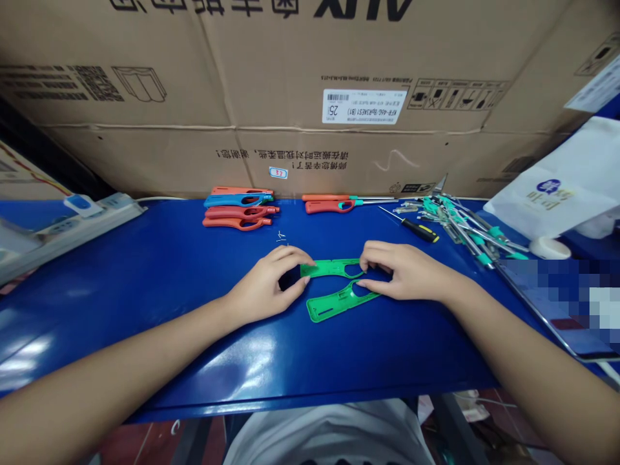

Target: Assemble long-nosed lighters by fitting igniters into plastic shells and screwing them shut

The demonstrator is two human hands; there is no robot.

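Green casing halves (324, 306): two, between the hands

Count: 2 halves, on the blue tabletop (169, 271). Beyond the left hand (264, 284): 4 handles (230, 212) (one blue, three red/orange). Beyond the gap between the hands: 2 long-tubed lighters (323, 206). Beyond the right hand (407, 271): 1 screwdriver (420, 230), plus a heap of tubes (458, 226), too tangled to count. Small metal bits (281, 237) just beyond left fingertips, too tiny to count.

Left: C-shaped, part open, thumb and fingers grasping the upper half (332, 267) by its end. Right: half curled, fingers at upper half's loop, thumb at lower half; can't tell if gripping.

Halves: molded plastic, curved, hollow side up, lower one slotted. Tabletop glossy; tubes silvery with teal ends.
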